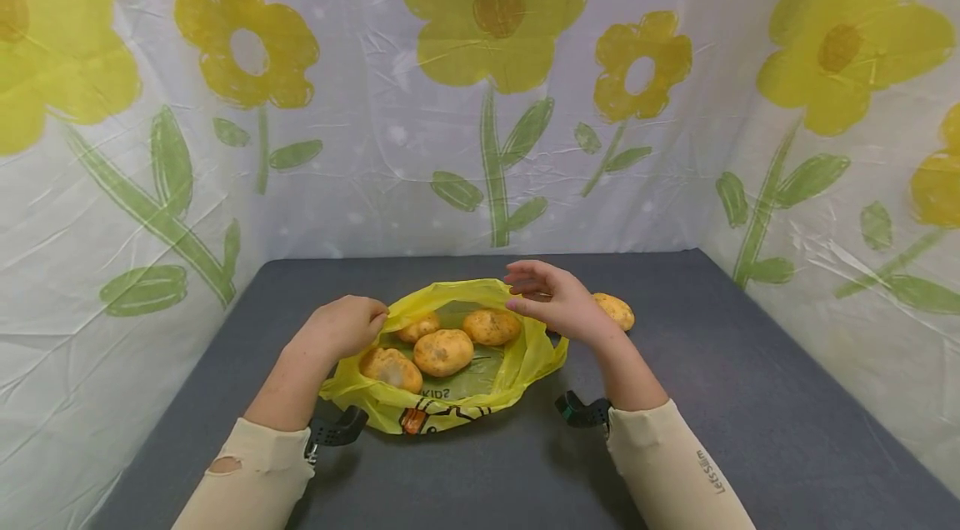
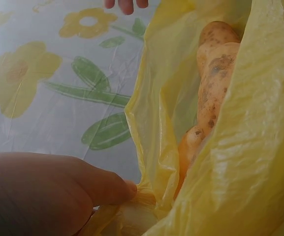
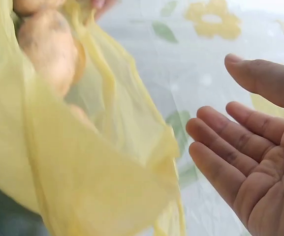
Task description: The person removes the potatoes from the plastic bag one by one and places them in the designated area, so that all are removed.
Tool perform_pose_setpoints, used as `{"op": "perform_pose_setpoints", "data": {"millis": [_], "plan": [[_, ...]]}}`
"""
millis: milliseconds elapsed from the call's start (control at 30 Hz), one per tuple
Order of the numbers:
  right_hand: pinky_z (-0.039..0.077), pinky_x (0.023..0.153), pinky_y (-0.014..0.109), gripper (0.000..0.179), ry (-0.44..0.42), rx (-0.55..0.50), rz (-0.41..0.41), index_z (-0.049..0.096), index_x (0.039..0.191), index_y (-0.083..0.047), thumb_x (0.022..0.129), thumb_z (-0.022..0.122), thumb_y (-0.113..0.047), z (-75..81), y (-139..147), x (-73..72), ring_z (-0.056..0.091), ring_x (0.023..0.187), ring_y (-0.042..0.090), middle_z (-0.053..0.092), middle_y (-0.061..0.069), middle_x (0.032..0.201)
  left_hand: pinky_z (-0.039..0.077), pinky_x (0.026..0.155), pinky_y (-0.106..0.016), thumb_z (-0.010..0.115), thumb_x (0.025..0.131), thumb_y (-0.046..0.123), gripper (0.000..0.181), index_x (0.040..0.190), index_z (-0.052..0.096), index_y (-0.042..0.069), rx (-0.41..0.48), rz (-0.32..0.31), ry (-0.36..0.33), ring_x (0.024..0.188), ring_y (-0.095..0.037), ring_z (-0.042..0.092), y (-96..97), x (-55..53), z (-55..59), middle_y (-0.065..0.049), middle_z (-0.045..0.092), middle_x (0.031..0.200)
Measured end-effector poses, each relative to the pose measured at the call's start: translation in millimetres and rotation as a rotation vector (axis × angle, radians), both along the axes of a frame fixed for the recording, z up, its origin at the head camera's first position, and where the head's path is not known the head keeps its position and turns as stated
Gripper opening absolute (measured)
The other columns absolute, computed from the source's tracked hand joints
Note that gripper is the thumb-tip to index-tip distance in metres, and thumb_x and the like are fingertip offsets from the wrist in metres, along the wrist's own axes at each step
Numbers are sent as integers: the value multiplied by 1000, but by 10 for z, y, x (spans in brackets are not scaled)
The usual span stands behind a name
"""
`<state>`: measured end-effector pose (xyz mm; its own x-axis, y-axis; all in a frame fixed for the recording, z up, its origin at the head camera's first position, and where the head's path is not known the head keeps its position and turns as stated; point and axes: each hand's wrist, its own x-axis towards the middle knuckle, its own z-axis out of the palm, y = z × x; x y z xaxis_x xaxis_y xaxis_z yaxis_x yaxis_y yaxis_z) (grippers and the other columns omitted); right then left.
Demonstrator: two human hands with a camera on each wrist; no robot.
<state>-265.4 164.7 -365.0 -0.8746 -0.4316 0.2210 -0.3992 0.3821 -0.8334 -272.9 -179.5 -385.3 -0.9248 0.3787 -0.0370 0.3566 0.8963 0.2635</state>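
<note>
The head view looks forward and down from above — both wrist views, closer in, share the yellow bag (image 2: 250,147)

You can enter the yellow bag (image 1: 540,355) from above: its mouth gapes upward, widest at the middle. Your left hand (image 1: 348,326) pinches the rim and blocks the left side. Inside, four potatoes (image 1: 444,352) crowd the left and back, leaving a bare patch at the front right. The right wrist view shows you a gap between your right hand (image 1: 555,297) and the bag. Beyond that wrist, a loose potato (image 1: 615,311) stands in your way. Bare counter (image 1: 480,480) lies before the bag; a curtain (image 1: 360,197) closes the back.
</note>
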Motion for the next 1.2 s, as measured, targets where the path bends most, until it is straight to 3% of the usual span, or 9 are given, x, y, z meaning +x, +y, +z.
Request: {"op": "perform_pose_setpoints", "data": {"millis": [100, 233, 600, 800, 1067, 1200], "plan": [[50, 102, 46, 55, -20, 14, 38, 53, 146, -6, 97, 75, -18, -26, -90, 18, 59, 126, 31, 60, 15, 140, 38, 63, -37, 50, 109, 15, 27, 89, 67, 8, 1, 1, 1, 61, -18, 42, 4, 1, -3, -3, 44, 67], [49, 102, 46, 54, -31, 122, 42, 55, 146, -7, 97, 74, -21, -102, -186, 14, 59, 127, 30, 60, 14, 140, 38, 63, -37, 50, 109, 15, 27, 89, 67, 8, 1, 2, -1, 61, -18, 42, 4, 3, -5, -3, 44, 67], [50, 100, 48, 44, 60, 388, -157, 65, 136, -3, 95, 77, -15, -337, -303, -64, 60, 124, 32, 65, 12, 134, 39, 65, -38, 51, 109, 15, 25, 92, 68, 9, -14, 5, -7, 63, -18, 45, 25, 8, -12, -3, 48, 69], [52, 95, 48, 42, 57, 426, -188, 67, 133, -1, 96, 75, -20, -433, -296, -129, 63, 118, 33, 68, 15, 125, 39, 66, -39, 50, 109, 15, 27, 90, 67, 9, -8, 0, -12, 63, -18, 44, 28, 6, -7, -3, 47, 68], [55, 90, 46, 48, -8, 420, -253, 66, 135, -4, 100, 70, -35, -582, -295, -185, 67, 111, 31, 68, 15, 127, 41, 70, -41, 50, 109, 15, 23, 100, 70, 8, -9, -9, -18, 66, -18, 48, 30, 2, -8, -3, 52, 70], [55, 89, 45, 46, -23, 409, -270, 67, 133, -3, 100, 70, -34, -616, -287, -202, 67, 110, 30, 70, 14, 124, 40, 68, -40, 49, 110, 16, 26, 95, 69, 8, -15, -13, -20, 63, -17, 44, 32, -14, -22, -3, 47, 68]]}}
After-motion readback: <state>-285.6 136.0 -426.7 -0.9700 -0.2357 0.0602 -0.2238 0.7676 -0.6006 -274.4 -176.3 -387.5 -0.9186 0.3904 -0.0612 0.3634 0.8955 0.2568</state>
